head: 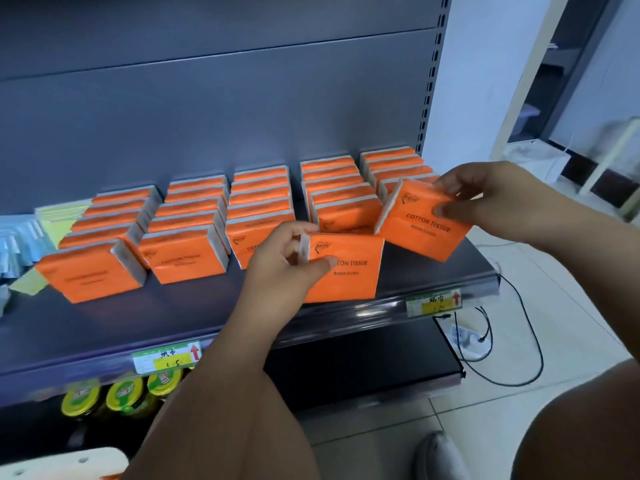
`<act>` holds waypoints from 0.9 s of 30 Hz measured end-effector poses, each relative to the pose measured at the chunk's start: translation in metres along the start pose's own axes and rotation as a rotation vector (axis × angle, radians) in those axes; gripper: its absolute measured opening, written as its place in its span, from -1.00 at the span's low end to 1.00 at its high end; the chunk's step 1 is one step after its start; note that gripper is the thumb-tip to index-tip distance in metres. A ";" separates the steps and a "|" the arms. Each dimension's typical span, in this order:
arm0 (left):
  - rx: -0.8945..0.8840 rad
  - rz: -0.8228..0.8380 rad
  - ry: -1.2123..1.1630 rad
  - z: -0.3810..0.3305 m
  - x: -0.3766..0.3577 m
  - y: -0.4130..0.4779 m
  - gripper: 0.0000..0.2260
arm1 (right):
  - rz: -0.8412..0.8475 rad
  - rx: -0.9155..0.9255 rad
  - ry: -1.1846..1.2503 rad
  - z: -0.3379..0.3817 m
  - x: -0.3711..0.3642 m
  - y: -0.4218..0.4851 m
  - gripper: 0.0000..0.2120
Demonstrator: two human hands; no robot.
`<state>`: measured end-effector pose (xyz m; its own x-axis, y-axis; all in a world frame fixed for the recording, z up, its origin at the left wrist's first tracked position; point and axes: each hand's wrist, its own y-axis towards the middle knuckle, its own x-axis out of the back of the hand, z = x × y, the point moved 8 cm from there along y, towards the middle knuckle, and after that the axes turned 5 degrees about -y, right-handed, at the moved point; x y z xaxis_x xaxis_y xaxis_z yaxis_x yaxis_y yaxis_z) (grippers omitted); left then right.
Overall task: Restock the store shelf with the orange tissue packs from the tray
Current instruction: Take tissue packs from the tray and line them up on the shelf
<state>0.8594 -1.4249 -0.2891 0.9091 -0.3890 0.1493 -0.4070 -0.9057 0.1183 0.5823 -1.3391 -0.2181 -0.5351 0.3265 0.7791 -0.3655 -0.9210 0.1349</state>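
Several rows of orange tissue packs (188, 258) stand upright on the grey store shelf (104, 323). My left hand (287, 261) grips one orange pack (349, 271) by its left edge, at the front of the fourth row, resting on or just above the shelf. My right hand (485, 199) pinches the top right corner of a second orange pack (424, 225), held tilted at the front of the rightmost row. A corner of the pale tray (62, 462) shows at the bottom left; its contents are out of view.
Blue and yellow packets (20, 244) lie at the shelf's left end. Price labels (162, 356) sit on the shelf's front rail. Yellow-lidded jars (124, 393) stand on the shelf below. Black cables and a power strip (467, 337) lie on the tiled floor to the right.
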 end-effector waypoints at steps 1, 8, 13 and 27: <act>0.003 -0.007 -0.001 0.000 -0.001 0.001 -0.65 | -0.006 0.006 -0.038 -0.003 0.001 0.001 -0.78; 0.005 -0.021 -0.005 0.001 -0.011 0.002 -0.66 | 0.024 0.128 -0.243 -0.011 -0.010 0.010 -0.75; -0.010 -0.028 -0.011 0.001 -0.016 0.001 -0.65 | -0.019 0.171 -0.390 -0.012 -0.014 0.018 -0.65; 0.004 -0.125 -0.096 0.008 -0.023 0.005 -0.61 | -0.105 0.165 -0.555 -0.010 -0.030 0.028 -0.59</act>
<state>0.8370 -1.4212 -0.2995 0.9571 -0.2872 0.0396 -0.2899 -0.9487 0.1261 0.5806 -1.3721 -0.2435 -0.0077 0.2984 0.9544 -0.2478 -0.9252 0.2873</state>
